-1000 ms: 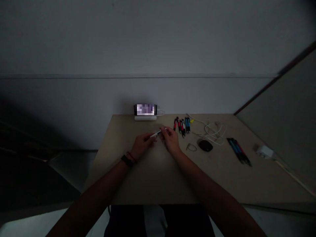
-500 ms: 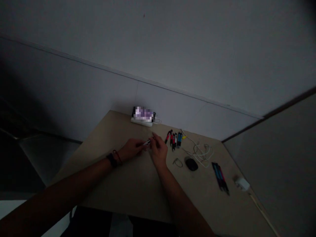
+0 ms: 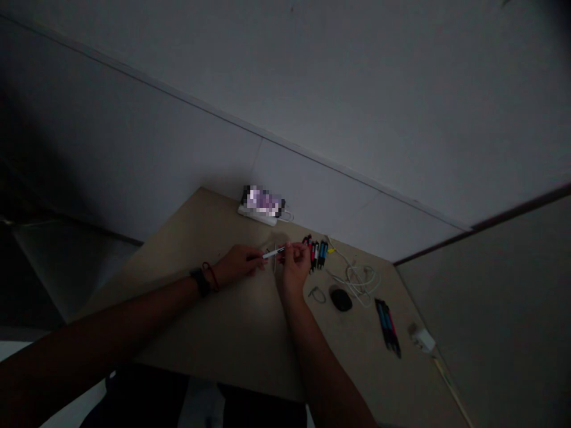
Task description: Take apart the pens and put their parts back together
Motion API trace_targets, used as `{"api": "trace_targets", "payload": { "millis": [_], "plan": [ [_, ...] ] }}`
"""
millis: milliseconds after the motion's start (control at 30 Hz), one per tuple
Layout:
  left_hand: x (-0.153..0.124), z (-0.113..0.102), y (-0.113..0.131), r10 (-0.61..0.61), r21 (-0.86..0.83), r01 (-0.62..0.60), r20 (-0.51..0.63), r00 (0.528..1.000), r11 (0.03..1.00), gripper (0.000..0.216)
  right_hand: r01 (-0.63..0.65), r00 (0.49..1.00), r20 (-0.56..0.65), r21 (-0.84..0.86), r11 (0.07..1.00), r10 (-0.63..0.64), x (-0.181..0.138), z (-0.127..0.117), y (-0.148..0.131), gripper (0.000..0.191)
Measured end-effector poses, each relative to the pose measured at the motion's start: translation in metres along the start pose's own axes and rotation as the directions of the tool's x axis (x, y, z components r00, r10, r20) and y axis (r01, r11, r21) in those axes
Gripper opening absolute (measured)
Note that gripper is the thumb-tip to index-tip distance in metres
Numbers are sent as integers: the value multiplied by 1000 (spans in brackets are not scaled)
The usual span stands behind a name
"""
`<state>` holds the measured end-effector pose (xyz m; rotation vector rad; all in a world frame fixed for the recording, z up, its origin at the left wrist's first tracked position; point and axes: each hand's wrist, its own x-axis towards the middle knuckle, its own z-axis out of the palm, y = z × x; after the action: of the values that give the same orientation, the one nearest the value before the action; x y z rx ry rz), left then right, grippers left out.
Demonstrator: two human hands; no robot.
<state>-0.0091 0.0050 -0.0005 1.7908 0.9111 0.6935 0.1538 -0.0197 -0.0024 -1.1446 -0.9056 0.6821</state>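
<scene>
A slim white pen (image 3: 271,254) is held level above the table between my two hands. My left hand (image 3: 241,263) is closed, its fingertips pinching the pen's left end. My right hand (image 3: 295,267) is closed at the other, darker end, where the fingers hide part of it. A thin pale upright strip (image 3: 275,264) shows just under the pen; what it is I cannot make out. Right beside my right hand lies a row of pens (image 3: 316,252) with red, white and blue barrels, partly covered by the fingers.
At the table's (image 3: 209,333) back edge a phone (image 3: 264,201) with a blurred screen leans on a white block (image 3: 259,216). To the right lie a black mouse (image 3: 341,299), a small cable loop (image 3: 317,294), tangled white cables (image 3: 357,279), more pens (image 3: 388,327) and a white plug (image 3: 423,340).
My right hand has shifted right and slightly up, baring more of the white pen. My left hand still pinches its end. The whole view has tilted a little.
</scene>
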Motion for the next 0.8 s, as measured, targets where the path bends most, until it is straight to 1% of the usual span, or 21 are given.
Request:
{"api": "trace_targets", "payload": {
  "millis": [300,433,567,633,700,800],
  "plan": [
    [-3,3,2,26,52,-26,-2,1000,998,34,-49,999,-14,-16,999,48,4,-4,6,37],
    [-4,3,1,52,80,-51,-1,999,995,33,-76,996,38,-1,997,76,2,-1,7,43],
    [-4,4,-3,75,97,-76,16,997,992,33,-66,993,101,-12,998,67,-1,1,8,47],
    [-4,6,-4,91,105,-92,17,996,990,31,-54,995,77,-59,997,58,0,0,8,45],
    [-5,8,-4,111,97,-110,5,994,989,29,-38,999,18,-120,992,40,3,-3,8,44],
    [-6,7,-4,153,102,-147,-55,987,984,29,18,999,-46,-230,973,-30,10,-9,9,43]
  ]
}}
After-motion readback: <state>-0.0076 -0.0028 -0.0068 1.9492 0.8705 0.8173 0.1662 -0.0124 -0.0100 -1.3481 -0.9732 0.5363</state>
